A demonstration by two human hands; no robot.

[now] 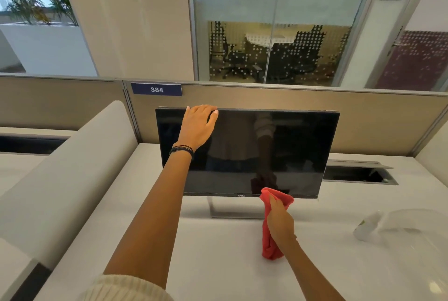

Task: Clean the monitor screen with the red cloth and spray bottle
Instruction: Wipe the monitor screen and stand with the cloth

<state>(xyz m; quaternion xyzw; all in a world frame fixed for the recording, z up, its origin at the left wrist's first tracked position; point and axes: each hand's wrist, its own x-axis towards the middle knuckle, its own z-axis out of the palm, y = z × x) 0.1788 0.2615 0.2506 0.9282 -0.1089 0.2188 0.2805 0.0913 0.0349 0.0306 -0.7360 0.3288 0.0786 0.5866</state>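
Left arm extended forward with left hand (197, 126) hooked over the monitor (291, 150) top edge, fingers curled behind it; right arm lower, right hand (280, 223) gripping the red cloth (269, 249).

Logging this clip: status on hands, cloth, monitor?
Left hand holds monitor top edge. Right hand grips red cloth near bottom bezel. Spray bottle on desk, untouched. Nothing blocking.

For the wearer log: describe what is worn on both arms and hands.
Left hand bare; thin black cord bracelets circle its wrist, and a cream ribbed knit sleeve is pushed up near the elbow. Right hand and forearm bare; no sleeve in view.
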